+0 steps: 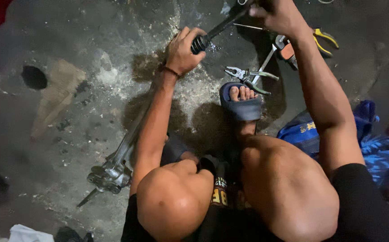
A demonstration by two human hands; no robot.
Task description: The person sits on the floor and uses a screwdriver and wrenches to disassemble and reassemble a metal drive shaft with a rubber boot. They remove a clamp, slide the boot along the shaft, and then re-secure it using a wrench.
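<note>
A long metal steering rack (113, 168) lies across the dirty concrete floor, running from lower left up to the top middle. My left hand (183, 49) is closed around it near the black ribbed rubber boot (199, 43). My right hand (277, 15) grips the thin rod end (223, 24) of the same rack at the top of the view. My foot in a blue slipper (241, 103) rests on the floor between my arms.
Pliers (248, 78) lie beside my foot. A yellow-handled tool (324, 38) and an orange-handled tool (286, 49) lie further right. A blue cloth (373, 143) sits at right. A dark hole (34, 77) is in the floor at left.
</note>
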